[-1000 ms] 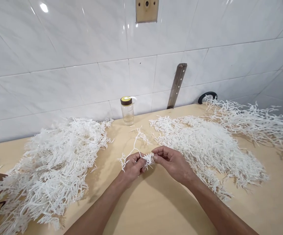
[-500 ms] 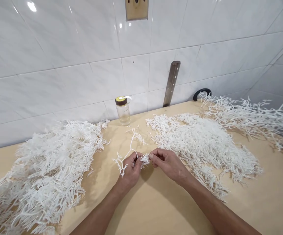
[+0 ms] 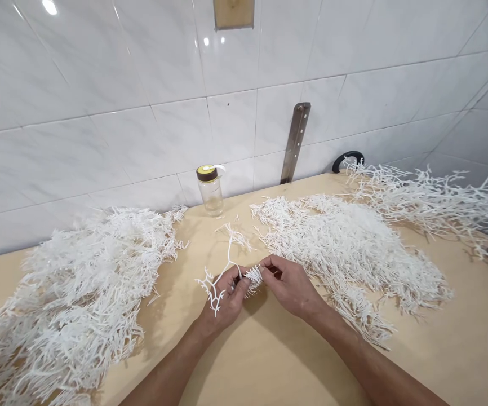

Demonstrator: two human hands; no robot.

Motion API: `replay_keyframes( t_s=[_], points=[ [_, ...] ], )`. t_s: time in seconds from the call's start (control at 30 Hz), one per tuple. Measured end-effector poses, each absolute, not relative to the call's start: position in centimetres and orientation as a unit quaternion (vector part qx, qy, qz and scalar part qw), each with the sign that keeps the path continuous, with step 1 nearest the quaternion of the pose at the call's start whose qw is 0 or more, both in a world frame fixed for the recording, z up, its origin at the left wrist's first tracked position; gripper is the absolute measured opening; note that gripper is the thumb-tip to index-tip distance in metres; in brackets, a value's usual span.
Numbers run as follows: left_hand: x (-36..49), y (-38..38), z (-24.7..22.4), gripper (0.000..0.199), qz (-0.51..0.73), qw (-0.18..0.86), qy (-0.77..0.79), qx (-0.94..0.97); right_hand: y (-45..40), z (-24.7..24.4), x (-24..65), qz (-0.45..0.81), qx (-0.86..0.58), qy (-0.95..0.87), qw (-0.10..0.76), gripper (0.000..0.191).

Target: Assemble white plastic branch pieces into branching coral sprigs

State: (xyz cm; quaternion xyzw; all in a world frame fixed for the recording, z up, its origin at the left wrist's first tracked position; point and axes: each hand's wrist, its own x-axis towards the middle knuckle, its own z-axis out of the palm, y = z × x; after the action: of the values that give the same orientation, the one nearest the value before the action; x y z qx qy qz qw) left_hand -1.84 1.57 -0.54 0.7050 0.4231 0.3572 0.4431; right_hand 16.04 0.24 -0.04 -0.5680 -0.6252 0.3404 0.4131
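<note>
My left hand [image 3: 227,293] is closed on a white branched piece [image 3: 229,254], whose thin twigs stick out above and to the left of the fingers. A small dense tuft of white sprigs [image 3: 253,276] shows between my two hands, at the left thumb and fingertips. My right hand [image 3: 286,282] is pinched at the right side of this tuft, its fingertips touching the sprig ends. Both hands are over the light wooden table [image 3: 261,361], between two heaps of white pieces.
A large white heap [image 3: 96,282] lies on the left, another [image 3: 354,242] on the right. Longer white branches [image 3: 430,197] spread at the far right. Near the tiled wall stand a lidded bottle [image 3: 212,194], a metal strip [image 3: 295,144] and a black curved object [image 3: 347,159].
The branched piece and tuft have turned slightly in my left hand. My right fingertips have shifted a little to the right with the tuft. The view has moved slightly.
</note>
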Motion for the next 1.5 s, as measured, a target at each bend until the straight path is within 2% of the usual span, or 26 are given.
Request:
replay_keyframes(
  t_s=[0.13, 0.27, 0.87, 1.03, 1.17, 1.3, 1.5],
  points=[
    [-1.9, 1.5, -0.5, 0.023, 0.350, 0.434, 0.424, 0.714, 0.1, -0.1, 16.0, 0.297, -0.561, -0.649, 0.420, 0.016],
    [-1.8, 1.6, -0.5, 0.021, 0.360, 0.379, 0.449, 0.724, -0.1, 0.2, 16.0, 0.286, -0.536, -0.664, 0.436, 0.016],
    [-1.6, 1.0, -1.1, 0.014, 0.479, 0.197, 0.459, 0.722, -0.4, 0.5, 15.5, 0.403, -0.515, -0.606, 0.454, 0.020],
    [-1.3, 1.0, -1.3, 0.013, 0.501, 0.185, 0.432, 0.727, -0.5, 0.5, 15.4, 0.415, -0.511, -0.599, 0.456, 0.019],
    [-1.4, 1.0, -1.7, 0.010, 0.468, 0.195, 0.442, 0.740, -0.5, 0.4, 15.4, 0.392, -0.532, -0.598, 0.452, 0.016],
    [-1.4, 0.9, -1.6, 0.015, 0.396, 0.266, 0.464, 0.746, -0.4, 0.0, 15.5, 0.320, -0.550, -0.630, 0.445, 0.016],
    [-1.2, 1.0, -1.1, 0.017, 0.360, 0.294, 0.478, 0.745, -0.3, -0.7, 15.5, 0.202, -0.543, -0.696, 0.424, 0.013]
  ],
)
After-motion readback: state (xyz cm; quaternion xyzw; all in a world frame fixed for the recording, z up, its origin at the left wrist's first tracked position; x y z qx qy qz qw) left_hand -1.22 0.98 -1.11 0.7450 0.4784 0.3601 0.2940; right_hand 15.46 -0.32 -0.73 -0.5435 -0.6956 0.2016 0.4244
